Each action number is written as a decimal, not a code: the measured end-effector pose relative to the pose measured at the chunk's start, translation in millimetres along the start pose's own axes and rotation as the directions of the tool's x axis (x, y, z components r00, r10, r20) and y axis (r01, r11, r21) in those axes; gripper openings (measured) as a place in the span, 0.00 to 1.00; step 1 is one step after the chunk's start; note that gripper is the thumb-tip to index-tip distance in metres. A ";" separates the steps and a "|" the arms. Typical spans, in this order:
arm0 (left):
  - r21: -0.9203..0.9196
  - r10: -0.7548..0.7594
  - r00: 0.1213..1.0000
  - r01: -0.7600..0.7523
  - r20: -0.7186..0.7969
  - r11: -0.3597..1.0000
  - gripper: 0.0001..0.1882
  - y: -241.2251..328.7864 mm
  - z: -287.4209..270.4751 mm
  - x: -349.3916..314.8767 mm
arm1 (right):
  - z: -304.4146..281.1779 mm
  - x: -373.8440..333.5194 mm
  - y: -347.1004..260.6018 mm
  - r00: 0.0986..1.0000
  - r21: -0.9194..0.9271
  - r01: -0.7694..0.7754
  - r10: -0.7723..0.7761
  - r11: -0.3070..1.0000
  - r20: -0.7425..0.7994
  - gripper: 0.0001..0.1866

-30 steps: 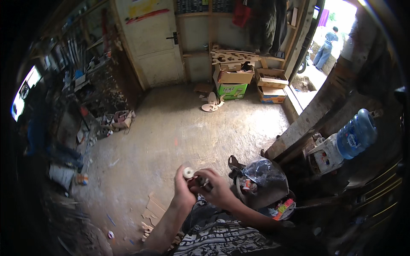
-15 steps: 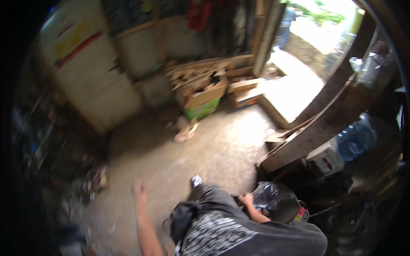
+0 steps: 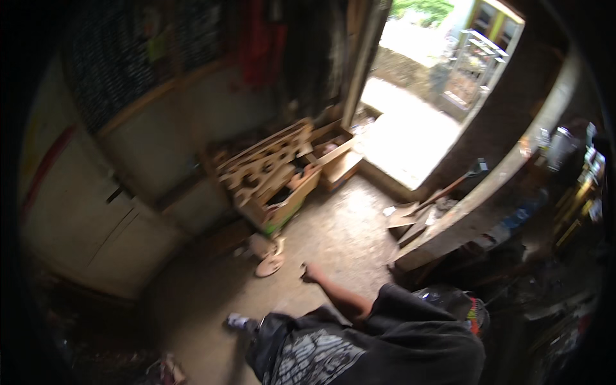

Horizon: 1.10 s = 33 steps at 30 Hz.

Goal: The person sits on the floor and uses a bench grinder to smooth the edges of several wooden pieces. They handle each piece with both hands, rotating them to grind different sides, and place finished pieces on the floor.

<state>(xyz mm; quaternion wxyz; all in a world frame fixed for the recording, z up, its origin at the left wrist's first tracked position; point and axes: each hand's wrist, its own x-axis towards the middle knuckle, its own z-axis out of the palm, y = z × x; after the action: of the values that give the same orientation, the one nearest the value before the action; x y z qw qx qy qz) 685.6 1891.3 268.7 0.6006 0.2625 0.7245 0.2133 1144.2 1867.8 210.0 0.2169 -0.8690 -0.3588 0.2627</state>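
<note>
My right hand (image 3: 312,273) is stretched forward from a dark short sleeve, over the concrete floor. Its fingers look bent, but blur hides whether they grip anything. Nearest to it lies a pair of light pinkish sandals (image 3: 270,265), a little to its left and not touched. My left hand is out of the picture. Below, my dark shirt (image 3: 410,346) with a pale print fills the lower middle, and a shod foot (image 3: 239,320) shows left of it.
A cardboard box (image 3: 273,208) with a slatted wooden piece stands by the wall, beside a smaller box (image 3: 340,163). A bright doorway (image 3: 410,135) opens behind. A long-handled tool (image 3: 449,189) leans near a slanting beam (image 3: 475,212). A white door (image 3: 83,218) is at left.
My right hand has left the black plastic bag at my right and reached forward over the floor. My left hand has gone out of view. The view has turned toward the right.
</note>
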 end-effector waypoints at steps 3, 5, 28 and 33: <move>-0.007 0.049 0.997 -0.049 -0.057 0.999 0.18 45.7 -80.4 79.1 | 32.9 38.6 -71.4 0.972 0.061 -0.188 0.177 0.980 0.154 0.10; 0.000 0.100 0.990 -0.100 -0.102 0.995 0.19 88.7 -125.4 129.5 | 55.6 51.7 -109.1 0.960 0.007 -0.256 0.254 0.967 0.116 0.12; -0.669 -0.436 0.867 0.177 -0.242 0.722 0.07 228.6 -7.8 189.5 | 221.8 530.2 -569.9 0.957 0.074 0.290 -0.291 0.954 -0.003 0.19; -0.783 -0.608 0.734 0.171 -0.303 0.597 0.07 224.2 72.5 104.4 | 249.1 550.1 -617.2 0.912 -0.117 0.392 -0.369 0.913 0.179 0.32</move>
<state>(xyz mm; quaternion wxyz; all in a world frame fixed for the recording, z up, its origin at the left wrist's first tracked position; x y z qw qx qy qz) 769.9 2130.2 316.0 0.4541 -0.2358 0.7623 0.3963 1009.6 2720.6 202.2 0.1697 -0.7735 -0.5557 0.2533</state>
